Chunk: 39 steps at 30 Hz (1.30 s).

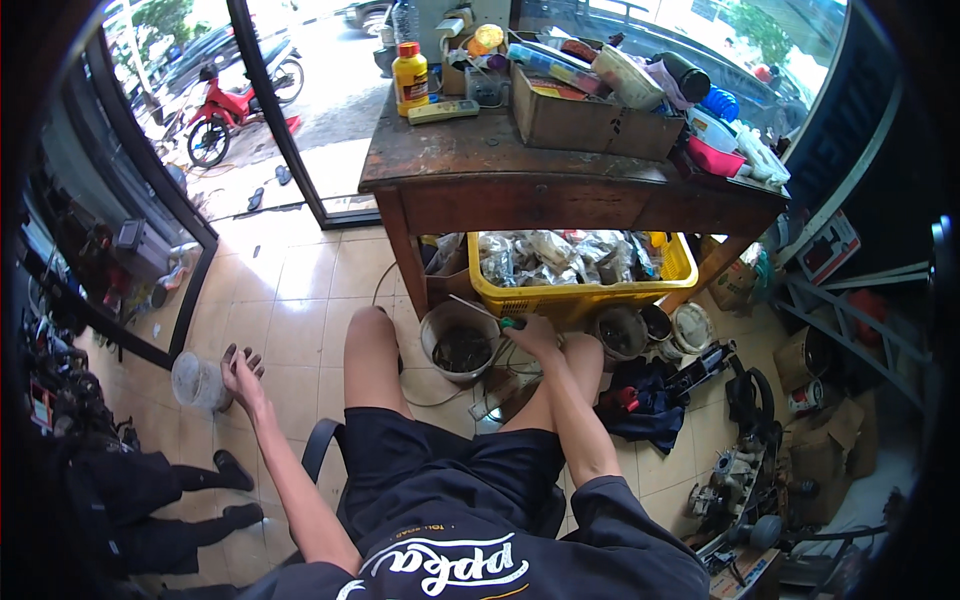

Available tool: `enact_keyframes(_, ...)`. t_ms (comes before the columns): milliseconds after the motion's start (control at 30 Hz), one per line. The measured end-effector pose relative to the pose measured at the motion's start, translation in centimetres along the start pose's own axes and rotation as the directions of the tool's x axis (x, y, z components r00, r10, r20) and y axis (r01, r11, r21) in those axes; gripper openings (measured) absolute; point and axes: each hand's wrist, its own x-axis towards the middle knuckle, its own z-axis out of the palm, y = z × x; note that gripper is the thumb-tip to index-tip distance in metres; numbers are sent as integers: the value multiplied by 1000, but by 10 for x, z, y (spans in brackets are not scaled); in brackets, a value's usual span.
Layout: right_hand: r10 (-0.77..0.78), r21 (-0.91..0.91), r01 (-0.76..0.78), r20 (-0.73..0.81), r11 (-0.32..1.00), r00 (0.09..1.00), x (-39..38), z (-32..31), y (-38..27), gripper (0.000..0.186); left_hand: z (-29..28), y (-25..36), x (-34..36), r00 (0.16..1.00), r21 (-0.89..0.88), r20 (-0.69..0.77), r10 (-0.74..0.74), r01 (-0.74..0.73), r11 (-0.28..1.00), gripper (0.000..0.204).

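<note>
My right hand (533, 338) rests near my right knee, closed round a screwdriver (511, 323) with a green handle. Its thin metal shaft points up and left, over the rim of a grey bucket (428, 330) holding dark pieces I cannot make out. Out to my left side, my left hand (241, 376) is palm up with its fingers apart and nothing in it. Just beyond those fingers stands a translucent plastic tub (197, 384); whether they touch it is unclear.
Ahead is a wooden desk (460, 165) bearing a cardboard box (590, 122) and a yellow bottle (410, 78). Beneath sits a yellow crate (560, 300) of plastic bags. Engine parts (735, 480) lie at right. Another person's legs (200, 480) show at left.
</note>
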Motion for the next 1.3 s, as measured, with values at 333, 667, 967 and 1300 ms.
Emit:
enact_keyframes(333, 52, -43, -49, 63, 998, 997, 6, -9, -1, 48, 107, 36, -24, 962, -13, 215, 168, -169, 986, 29)
enact_keyframes(667, 83, 283, -97, 59, 954, 995, -33, 8, 51, 46, 266, 119, -151, 721, -176, 487, 494, -472, 864, 26)
enact_keyframes(967, 77, 130, -91, 108, 987, 991, -1, -14, 67, 37, 454, 256, -345, -49, -701, 608, 793, -504, 506, 16)
enact_keyframes(1300, 146, 68, -165, 226, 984, 963, 49, -37, 94, 35, 743, 319, -511, -666, -754, 635, 391, -645, 125, 28)
